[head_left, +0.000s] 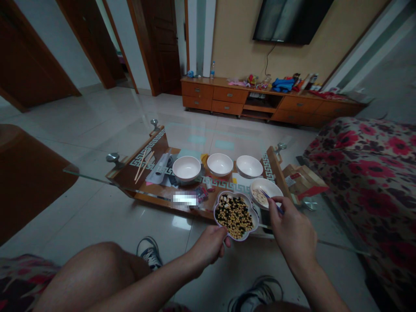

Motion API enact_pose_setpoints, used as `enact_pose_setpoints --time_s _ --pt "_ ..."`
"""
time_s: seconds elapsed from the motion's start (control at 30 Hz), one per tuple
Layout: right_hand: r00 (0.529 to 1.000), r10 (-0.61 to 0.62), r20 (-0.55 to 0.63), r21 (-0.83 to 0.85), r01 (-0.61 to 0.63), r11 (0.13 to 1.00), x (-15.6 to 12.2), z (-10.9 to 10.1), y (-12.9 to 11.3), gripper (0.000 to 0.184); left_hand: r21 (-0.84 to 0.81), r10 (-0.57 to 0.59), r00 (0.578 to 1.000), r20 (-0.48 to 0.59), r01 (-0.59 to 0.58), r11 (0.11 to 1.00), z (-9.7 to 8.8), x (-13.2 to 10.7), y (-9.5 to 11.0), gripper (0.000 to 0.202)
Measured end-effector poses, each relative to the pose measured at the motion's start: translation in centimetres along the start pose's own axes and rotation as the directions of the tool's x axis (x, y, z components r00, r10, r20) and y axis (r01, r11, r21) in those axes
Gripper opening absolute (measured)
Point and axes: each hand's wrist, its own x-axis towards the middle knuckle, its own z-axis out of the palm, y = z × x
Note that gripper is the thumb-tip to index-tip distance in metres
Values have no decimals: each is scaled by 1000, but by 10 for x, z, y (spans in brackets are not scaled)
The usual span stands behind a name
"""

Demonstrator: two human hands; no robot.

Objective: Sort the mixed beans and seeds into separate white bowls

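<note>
My left hand (pixel 212 245) pinches the near rim of a pale, flower-shaped bowl (pixel 256 221) at the glass table's front edge. A mix of yellow beans, black beans and a few pale pieces (pixel 234 216) fills that bowl. My right hand (pixel 292 229) is closed on slim dark blue tweezers (pixel 264 194), partly hidden by the fingers. Their tip is over the round white bowl (pixel 276 187), where pale flat pieces (pixel 260 197) lie. Three more white bowls stand behind in a row: left (pixel 186 168), middle (pixel 220 164) and right (pixel 249 166).
A pair of wooden chopsticks (pixel 144 167) lies on the left of the glass tabletop (pixel 91 175). Papers (pixel 159 171) and small packets (pixel 203 193) show on the shelf beneath. A paper bag (pixel 307 182) stands at right beside a flowered sofa (pixel 367 151). A low cabinet (pixel 227 95) lines the wall.
</note>
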Motion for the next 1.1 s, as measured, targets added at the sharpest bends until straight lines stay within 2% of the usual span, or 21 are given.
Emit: enact_pose_setpoints --time_s 0.3,0.5,0.77,0.83,1.0,1.1 --pt "999 -34 37 1 34 999 -1 1 -1 25 -9 -2 1000 -3 2 1000 1 1 1 39" --pt "985 -166 51 58 163 985 -6 9 -7 27 -3 -9 1000 -4 9 1000 1 -2 5 40" --pt "944 -291 152 116 276 954 -13 19 -13 28 -14 -4 1000 -6 4 1000 0 1 0 40" --pt "918 -348 191 153 323 934 -13 20 -15 27 -12 -8 1000 -7 8 1000 0 2 -2 40" --pt "804 -538 253 206 498 842 -16 22 -20 25 -24 0 1000 -10 0 1000 0 3 -1 40" --pt "773 -589 234 180 561 808 -18 23 -22 26 -23 10 1000 -12 -10 1000 1 1 0 41"
